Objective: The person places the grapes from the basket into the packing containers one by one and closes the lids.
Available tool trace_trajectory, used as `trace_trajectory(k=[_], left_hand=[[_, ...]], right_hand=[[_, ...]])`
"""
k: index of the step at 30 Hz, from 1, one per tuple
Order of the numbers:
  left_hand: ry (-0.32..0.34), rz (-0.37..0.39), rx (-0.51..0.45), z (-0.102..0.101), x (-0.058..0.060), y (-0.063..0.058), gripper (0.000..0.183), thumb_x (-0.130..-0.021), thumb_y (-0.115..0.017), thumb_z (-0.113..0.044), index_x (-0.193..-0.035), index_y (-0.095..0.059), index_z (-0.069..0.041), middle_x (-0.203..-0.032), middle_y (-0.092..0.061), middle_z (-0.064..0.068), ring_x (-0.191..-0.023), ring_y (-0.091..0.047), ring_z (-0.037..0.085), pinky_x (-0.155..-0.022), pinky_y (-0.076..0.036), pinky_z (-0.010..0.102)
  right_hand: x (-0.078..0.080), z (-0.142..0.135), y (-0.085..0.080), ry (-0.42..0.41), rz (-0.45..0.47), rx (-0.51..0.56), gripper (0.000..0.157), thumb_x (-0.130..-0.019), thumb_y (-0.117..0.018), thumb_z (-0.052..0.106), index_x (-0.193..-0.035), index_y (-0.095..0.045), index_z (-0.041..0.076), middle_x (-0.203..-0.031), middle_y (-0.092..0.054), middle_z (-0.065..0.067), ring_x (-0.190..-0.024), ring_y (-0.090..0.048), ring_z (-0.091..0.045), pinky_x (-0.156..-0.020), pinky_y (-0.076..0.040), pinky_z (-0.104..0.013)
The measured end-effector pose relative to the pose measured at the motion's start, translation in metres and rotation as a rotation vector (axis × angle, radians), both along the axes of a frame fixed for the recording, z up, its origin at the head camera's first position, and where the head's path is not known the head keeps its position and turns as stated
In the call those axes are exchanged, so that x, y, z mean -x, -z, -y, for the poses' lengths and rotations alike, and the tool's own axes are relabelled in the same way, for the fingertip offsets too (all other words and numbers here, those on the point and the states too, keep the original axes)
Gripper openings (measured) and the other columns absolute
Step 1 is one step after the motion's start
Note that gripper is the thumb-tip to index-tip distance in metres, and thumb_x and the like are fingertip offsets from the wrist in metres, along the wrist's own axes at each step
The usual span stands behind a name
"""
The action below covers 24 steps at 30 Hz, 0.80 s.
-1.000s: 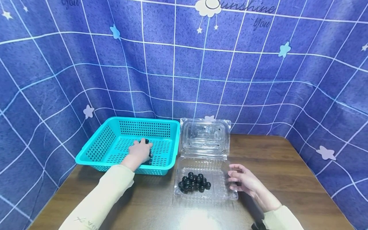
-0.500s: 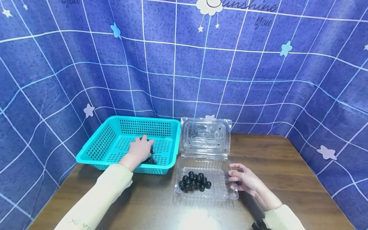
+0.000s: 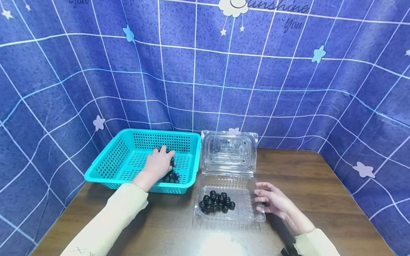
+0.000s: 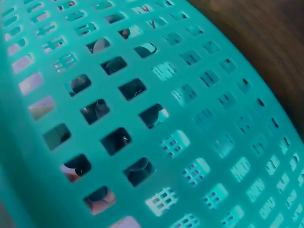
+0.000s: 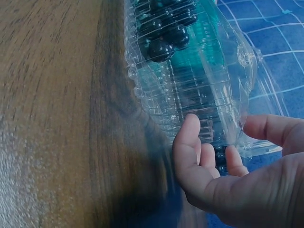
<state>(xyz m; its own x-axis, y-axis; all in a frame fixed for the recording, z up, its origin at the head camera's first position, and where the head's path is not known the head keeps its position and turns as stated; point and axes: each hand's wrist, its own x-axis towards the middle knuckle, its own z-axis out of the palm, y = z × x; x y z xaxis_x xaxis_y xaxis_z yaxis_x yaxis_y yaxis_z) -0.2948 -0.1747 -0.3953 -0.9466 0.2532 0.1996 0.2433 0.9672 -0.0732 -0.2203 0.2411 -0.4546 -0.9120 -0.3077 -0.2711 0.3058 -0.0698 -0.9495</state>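
In the head view my left hand (image 3: 155, 165) reaches into a turquoise mesh basket (image 3: 196, 153). Its fingers curl over dark grapes (image 3: 171, 176), which show below and beside the palm. The left wrist view looks through the basket wall (image 4: 199, 118), with grapes (image 4: 116, 140) and bits of fingertips behind the holes. To the right, a hinged clear plastic container (image 3: 245, 199) stands with its lid up and a cluster of black grapes (image 3: 217, 202) in its left part. My right hand (image 3: 273, 201) rests loosely bent fingers against the container's right side, thumb at the near corner.
The raised clear lid (image 3: 229, 151) leans near a blue gridded curtain (image 3: 208, 71) behind the wooden table (image 3: 294, 177). The basket and container stand side by side, nearly touching. A small black object (image 3: 289, 250) sits by the right cuff.
My left hand has shifted slightly right and away from me inside the basket, and the grapes under it have moved right, with more of them showing. My right hand stays at the container.
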Motion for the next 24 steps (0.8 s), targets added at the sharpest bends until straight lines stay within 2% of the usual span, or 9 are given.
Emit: trace_trajectory(k=[15, 24], left_hand=[[0.012, -0.074, -0.040, -0.013, -0.013, -0.014, 0.057, -0.082, -0.073, -0.031, -0.132, -0.051, -0.016, -0.123, -0.047, 0.024, -0.100, -0.052, 0.045, -0.065, -0.051, 0.055], [0.048, -0.161, -0.054, -0.018, -0.019, -0.021, 0.057, -0.079, -0.076, -0.031, -0.129, -0.054, -0.015, -0.121, -0.049, 0.024, -0.097, -0.053, 0.044, -0.063, -0.051, 0.053]], right_hand=[[-0.001, 0.000, -0.001, -0.002, 0.000, 0.018, 0.042, -0.090, -0.054, 0.006, -0.128, -0.037, 0.004, -0.096, -0.058, 0.001, -0.086, -0.060, -0.015, -0.074, -0.054, -0.036], [-0.002, 0.000, -0.001, -0.006, -0.003, 0.014, 0.039, -0.090, -0.054, 0.006, -0.126, -0.039, 0.006, -0.097, -0.058, 0.002, -0.086, -0.060, -0.016, -0.074, -0.053, -0.036]])
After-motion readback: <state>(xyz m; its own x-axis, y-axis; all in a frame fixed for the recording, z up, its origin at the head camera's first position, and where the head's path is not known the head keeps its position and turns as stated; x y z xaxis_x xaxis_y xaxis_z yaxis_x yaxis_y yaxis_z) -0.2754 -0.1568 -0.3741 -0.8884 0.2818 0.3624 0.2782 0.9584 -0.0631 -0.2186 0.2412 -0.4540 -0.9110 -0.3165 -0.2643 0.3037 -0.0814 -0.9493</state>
